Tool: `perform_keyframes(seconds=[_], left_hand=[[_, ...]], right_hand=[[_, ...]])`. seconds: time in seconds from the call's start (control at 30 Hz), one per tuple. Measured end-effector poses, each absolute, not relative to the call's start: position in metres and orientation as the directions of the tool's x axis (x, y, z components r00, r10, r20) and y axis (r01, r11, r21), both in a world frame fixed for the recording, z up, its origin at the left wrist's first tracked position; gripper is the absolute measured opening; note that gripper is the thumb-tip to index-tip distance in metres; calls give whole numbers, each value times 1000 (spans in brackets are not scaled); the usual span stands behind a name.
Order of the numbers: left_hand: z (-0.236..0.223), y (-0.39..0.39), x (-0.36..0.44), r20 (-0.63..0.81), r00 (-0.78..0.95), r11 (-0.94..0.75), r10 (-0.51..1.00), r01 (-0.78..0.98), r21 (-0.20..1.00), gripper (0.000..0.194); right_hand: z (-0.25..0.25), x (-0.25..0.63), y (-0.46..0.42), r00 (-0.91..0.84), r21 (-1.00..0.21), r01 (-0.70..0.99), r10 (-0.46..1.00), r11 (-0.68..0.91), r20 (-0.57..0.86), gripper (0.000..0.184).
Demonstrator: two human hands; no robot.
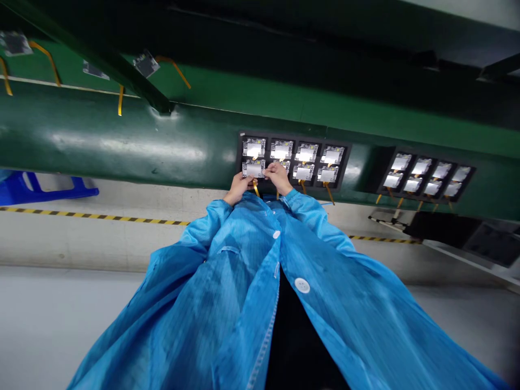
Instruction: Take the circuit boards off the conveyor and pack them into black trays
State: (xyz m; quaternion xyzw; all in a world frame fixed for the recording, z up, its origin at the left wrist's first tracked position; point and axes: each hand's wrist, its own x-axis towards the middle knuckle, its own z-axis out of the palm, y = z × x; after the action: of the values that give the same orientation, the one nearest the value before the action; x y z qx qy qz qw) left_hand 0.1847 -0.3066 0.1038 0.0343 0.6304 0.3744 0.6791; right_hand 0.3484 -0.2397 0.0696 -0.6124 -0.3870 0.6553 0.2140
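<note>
My left hand and my right hand both pinch a small circuit board with a silver shield and an orange flex cable, at the lower left slot of a black tray. The tray lies on a green conveyor belt and holds several like boards in two rows. My blue coat sleeves reach down to the belt edge.
A second black tray with several boards lies to the right on the belt. Loose boards with orange cables sit on the far green surface. A blue stool stands at left. Yellow-black floor tape runs under the belt.
</note>
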Motion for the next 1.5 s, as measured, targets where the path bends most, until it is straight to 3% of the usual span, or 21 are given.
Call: perform_keyframes(seconds=[0.13, 0.27, 0.5, 0.7, 0.83, 0.9, 0.97, 1.1, 1.2, 1.33, 1.43, 1.5], left_hand=[[99, -302, 184, -821, -100, 717, 562, -435, 544, 14], [96, -297, 185, -854, -124, 756, 505, -414, 507, 7], [93, -289, 183, -870, -155, 810, 468, -319, 492, 2], [92, -287, 180, -873, -106, 809, 477, -336, 483, 7], [101, -305, 174, -881, -23, 825, 473, -339, 452, 16], [107, -320, 168, -877, -23, 840, 481, -274, 468, 23], [111, -333, 160, -825, -94, 810, 557, -160, 564, 28], [115, -337, 149, -453, -228, 504, 862, 279, 818, 32], [113, -325, 149, -310, -73, 297, 948, 555, 777, 34], [109, -316, 156, -312, 49, 205, 949, 657, 725, 28], [102, -318, 155, -298, -52, 260, 953, 648, 716, 31], [94, -317, 150, -295, -175, 339, 940, 599, 725, 43]], right_hand=[[67, 353, -241, -197, -803, 274, 786, -530, -586, 46], [69, 359, -244, -256, -828, 453, 841, -330, -476, 37], [72, 351, -257, -348, -725, 687, 853, -52, -390, 33], [66, 346, -256, -399, -687, 721, 866, 92, -303, 27], [58, 345, -253, -400, -670, 735, 863, 102, -307, 23], [56, 344, -254, -386, -660, 746, 866, 90, -319, 21], [55, 344, -256, -381, -660, 746, 868, 85, -318, 21], [56, 344, -261, -399, -671, 734, 868, 108, -296, 25], [59, 343, -263, -402, -656, 744, 867, 123, -294, 28], [64, 339, -257, -411, -661, 742, 855, 112, -316, 26], [67, 351, -243, -429, -719, 686, 863, 117, -268, 25], [70, 377, -232, -329, -717, 691, 921, 85, -207, 25]])
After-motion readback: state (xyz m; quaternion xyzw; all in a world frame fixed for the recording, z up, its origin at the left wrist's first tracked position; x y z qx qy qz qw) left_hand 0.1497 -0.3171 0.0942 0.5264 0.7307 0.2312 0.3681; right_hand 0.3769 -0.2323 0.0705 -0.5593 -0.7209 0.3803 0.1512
